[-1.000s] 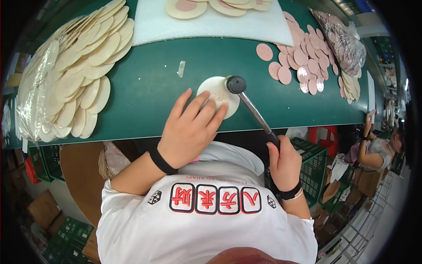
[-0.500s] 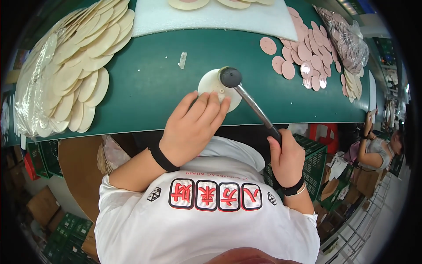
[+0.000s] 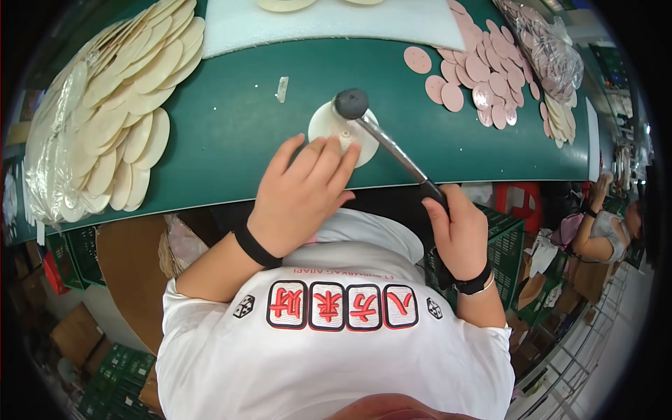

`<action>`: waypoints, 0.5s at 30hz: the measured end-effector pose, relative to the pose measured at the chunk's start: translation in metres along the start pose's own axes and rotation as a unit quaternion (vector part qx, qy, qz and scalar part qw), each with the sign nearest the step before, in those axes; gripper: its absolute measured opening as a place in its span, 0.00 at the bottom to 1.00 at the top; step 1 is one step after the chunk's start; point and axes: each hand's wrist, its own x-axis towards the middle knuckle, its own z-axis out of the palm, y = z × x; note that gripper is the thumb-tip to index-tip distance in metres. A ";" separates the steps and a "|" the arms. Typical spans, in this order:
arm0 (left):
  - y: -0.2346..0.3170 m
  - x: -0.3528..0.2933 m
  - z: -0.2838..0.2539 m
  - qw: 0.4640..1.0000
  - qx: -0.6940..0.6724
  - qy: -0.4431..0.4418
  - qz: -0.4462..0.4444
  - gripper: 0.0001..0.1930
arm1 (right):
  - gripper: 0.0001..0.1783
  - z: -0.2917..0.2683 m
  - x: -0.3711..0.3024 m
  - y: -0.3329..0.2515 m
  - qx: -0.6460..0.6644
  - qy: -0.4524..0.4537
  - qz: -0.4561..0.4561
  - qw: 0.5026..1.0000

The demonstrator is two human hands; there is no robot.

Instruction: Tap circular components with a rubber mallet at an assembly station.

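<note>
A round white disc (image 3: 320, 126) lies on the green tabletop near its front edge, with a small pale ring-shaped piece (image 3: 345, 134) at its middle. My left hand (image 3: 297, 192) rests its outstretched, slightly spread fingertips on the near side of the disc, just beside the ring. In my right hand (image 3: 460, 234) is a mallet (image 3: 393, 150), gripped by its black handle end. Its dark round head is over the far part of the disc; whether it touches cannot be seen. The mallet head hides some of the disc.
A large heap of cream oval discs (image 3: 133, 119), partly in clear plastic, covers the left side. Pink discs (image 3: 483, 77) are strewn at the right beside a plastic bag (image 3: 549, 52). White foam (image 3: 329, 28) lies at the back. Another person (image 3: 602, 224) sits far right.
The view has shifted slightly. My left thumb now shows below the fingers, which stay on the disc. The mallet keeps nearly the same place over the disc.
</note>
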 end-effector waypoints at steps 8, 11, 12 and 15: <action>-0.001 0.008 -0.011 0.989 -0.125 0.011 -0.080 0.32 | 0.10 0.009 -0.012 0.016 0.224 0.065 0.068 0.970; 0.000 0.016 -0.013 0.991 -0.120 -0.004 -0.054 0.31 | 0.09 0.016 -0.015 0.022 0.260 0.083 0.089 0.958; -0.002 0.013 -0.011 0.993 -0.114 -0.019 -0.033 0.31 | 0.09 0.018 -0.015 0.023 0.260 0.082 0.089 0.958; -0.008 0.006 -0.011 0.993 -0.101 -0.053 0.010 0.31 | 0.09 0.021 -0.017 0.026 0.265 0.081 0.092 0.957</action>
